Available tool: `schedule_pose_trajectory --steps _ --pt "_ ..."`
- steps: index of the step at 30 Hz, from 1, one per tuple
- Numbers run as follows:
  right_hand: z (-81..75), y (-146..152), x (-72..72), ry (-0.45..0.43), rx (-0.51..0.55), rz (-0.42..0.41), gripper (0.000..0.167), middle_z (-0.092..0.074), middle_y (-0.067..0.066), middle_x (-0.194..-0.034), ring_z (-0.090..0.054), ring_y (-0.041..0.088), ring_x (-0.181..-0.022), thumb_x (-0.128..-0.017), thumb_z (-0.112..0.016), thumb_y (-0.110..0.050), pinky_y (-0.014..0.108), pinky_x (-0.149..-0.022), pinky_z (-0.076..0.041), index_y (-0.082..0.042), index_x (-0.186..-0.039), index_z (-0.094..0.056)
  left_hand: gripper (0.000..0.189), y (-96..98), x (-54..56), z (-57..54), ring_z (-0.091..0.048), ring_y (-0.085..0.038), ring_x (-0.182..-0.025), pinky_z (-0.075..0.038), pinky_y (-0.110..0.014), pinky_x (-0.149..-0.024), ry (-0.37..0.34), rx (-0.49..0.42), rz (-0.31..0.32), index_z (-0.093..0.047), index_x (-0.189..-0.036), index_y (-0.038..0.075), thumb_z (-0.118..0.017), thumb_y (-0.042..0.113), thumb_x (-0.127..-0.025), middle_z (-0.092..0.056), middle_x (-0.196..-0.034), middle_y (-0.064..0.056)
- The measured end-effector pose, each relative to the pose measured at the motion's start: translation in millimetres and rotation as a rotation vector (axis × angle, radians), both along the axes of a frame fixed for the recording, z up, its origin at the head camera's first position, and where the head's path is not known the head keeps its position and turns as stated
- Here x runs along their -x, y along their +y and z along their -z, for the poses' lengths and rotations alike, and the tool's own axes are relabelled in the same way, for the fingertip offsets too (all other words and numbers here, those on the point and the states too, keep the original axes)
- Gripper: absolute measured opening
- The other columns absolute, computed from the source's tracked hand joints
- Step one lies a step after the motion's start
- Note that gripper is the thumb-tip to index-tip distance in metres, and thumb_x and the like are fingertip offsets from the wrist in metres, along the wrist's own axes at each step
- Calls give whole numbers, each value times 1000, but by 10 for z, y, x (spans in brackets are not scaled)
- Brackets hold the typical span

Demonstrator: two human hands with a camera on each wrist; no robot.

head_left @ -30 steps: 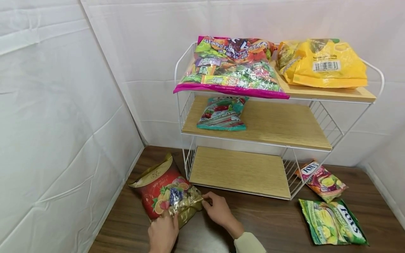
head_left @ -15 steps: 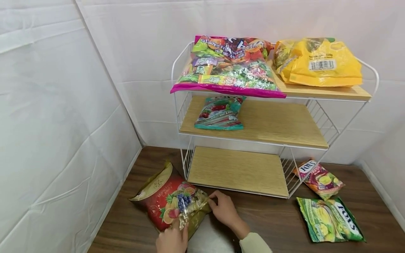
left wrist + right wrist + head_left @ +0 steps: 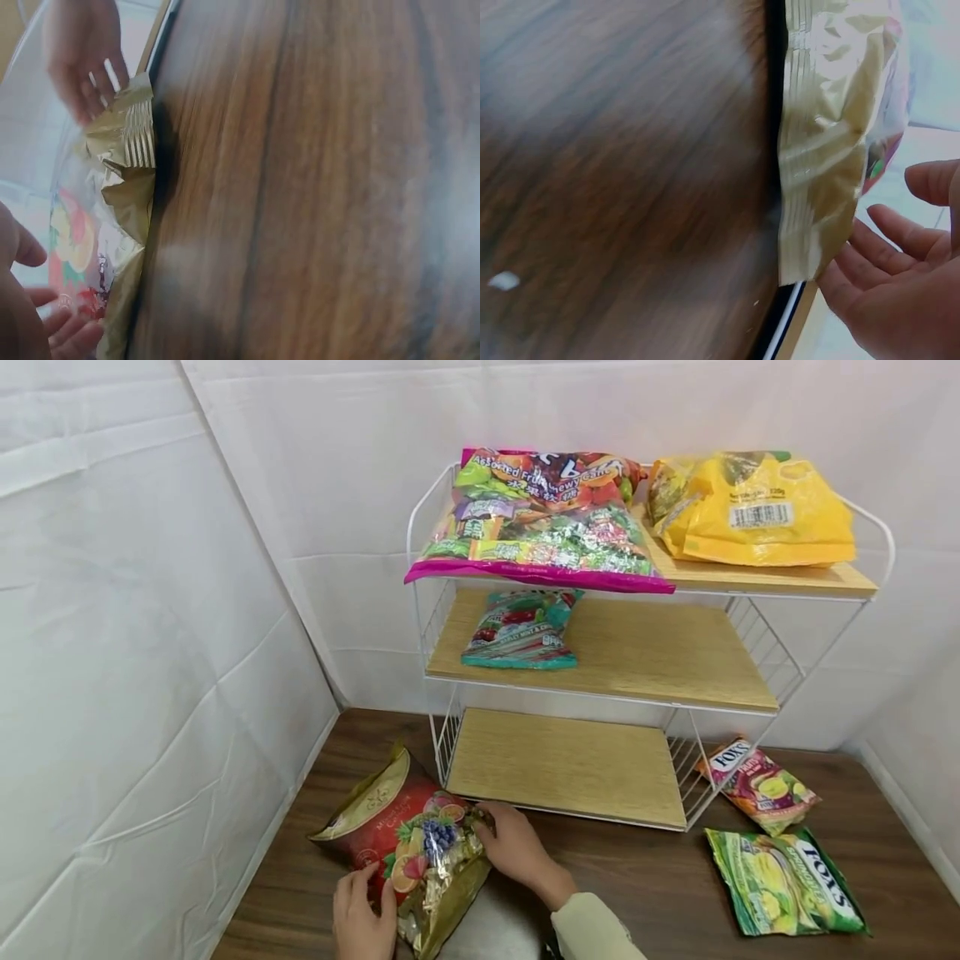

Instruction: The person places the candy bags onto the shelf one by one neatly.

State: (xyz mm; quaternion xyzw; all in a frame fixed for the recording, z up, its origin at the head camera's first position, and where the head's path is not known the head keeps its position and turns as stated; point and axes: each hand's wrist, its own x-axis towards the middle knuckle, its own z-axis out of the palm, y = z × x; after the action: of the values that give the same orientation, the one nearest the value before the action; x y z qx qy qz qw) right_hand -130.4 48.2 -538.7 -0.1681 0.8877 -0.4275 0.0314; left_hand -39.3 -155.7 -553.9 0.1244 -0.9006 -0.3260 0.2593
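A red and gold bag of mixed fruit candy (image 3: 397,822) lies on the dark wooden table, left of the rack's front corner. My left hand (image 3: 363,914) rests against its near left side, fingers loosely spread and thumb apart. At the opposite edge, by the crimped gold end (image 3: 799,150), my right hand (image 3: 517,847) touches the bag with relaxed fingers. In the right wrist view the thumb stands off from it. Both hands flank the bag in the left wrist view, with neither curled round it.
Behind stands a white wire rack with wooden shelves (image 3: 562,764). An assorted fruit chewy candy bag (image 3: 547,527) and a yellow bag (image 3: 765,518) fill its top; a teal candy bag (image 3: 521,631) lies on the middle shelf. Red (image 3: 765,785) and green Fox's bags (image 3: 783,881) lie right.
The candy bag has shifted slightly right and turned. My left hand has left its near gold end and moved left along its side; my right hand has moved further onto the right edge.
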Motion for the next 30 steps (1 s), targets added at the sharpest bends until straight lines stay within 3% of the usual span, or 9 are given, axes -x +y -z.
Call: schedule_pose_trajectory --steps 3,5,10,12,19,22,26,30 --pt "-15 -80 48 -14 -1 -10 39 -53 20 -130 -52 37 -117 -100 -52 -20 52 -92 -44 3 -132 -53 35 24 -12 17 -49 -41 -93 -42 -55 -77 -37 -63 -46 -63 -110 -10 -73 4 -79 -49 -103 -24" --pt "-17 -134 91 -25 2 -11 40 -53 20 -131 -50 37 -120 -100 -51 -23 52 -95 -42 2 -132 -53 44 45 -33 33 -47 -45 -99 -41 -57 -81 -99 -115 -68 -58 -117 -14 -72 6 -80 -46 -110 -28" --pt "-33 -253 181 -47 25 -25 43 -55 19 -128 -53 35 -116 -101 -49 -27 50 -93 -44 3 -132 -53 63 57 -67 40 -39 -55 -117 -37 -62 -91 -265 -261 -59 -39 -132 -21 -67 15 -88 -34 -131 -38" --pt "-49 -289 200 -52 35 -42 44 -56 20 -125 -55 34 -112 -101 -49 -27 49 -90 -46 5 -131 -52 68 45 -66 30 -33 -56 -123 -33 -63 -96 -293 -314 -55 -34 -135 -21 -64 19 -90 -29 -137 -39" --pt "-73 -347 238 -79 -7 -92 45 -56 20 -125 -55 34 -113 -102 -46 -28 49 -90 -45 4 -133 -51 75 50 -7 23 -21 -56 -131 -26 -57 -105 -185 -669 -63 -17 -142 -20 -60 18 -95 -18 -143 -44" --pt "-87 -354 255 -107 -21 -107 46 -54 18 -126 -55 33 -112 -103 -44 -31 49 -90 -45 1 -135 -50 78 59 32 -18 -18 -56 -132 -22 -57 -107 -203 -774 -79 -12 -145 -17 -58 23 -97 -15 -144 -43" --pt "-98 -392 283 -121 -56 -100 48 -54 17 -126 -55 33 -111 -102 -44 -37 48 -90 -46 0 -133 -51 80 73 84 -126 -15 -56 -132 -20 -59 -107 -302 -824 -83 -7 -146 -15 -51 33 -99 -11 -145 -41" --pt "-114 -420 316 -118 -106 -98 53 -56 18 -125 -58 34 -108 -100 -46 -42 48 -88 -47 1 -131 -51 80 129 92 -204 -10 -57 -133 -18 -59 -108 -333 -896 -66 -3 -144 -18 -49 30 -100 -6 -145 -43"
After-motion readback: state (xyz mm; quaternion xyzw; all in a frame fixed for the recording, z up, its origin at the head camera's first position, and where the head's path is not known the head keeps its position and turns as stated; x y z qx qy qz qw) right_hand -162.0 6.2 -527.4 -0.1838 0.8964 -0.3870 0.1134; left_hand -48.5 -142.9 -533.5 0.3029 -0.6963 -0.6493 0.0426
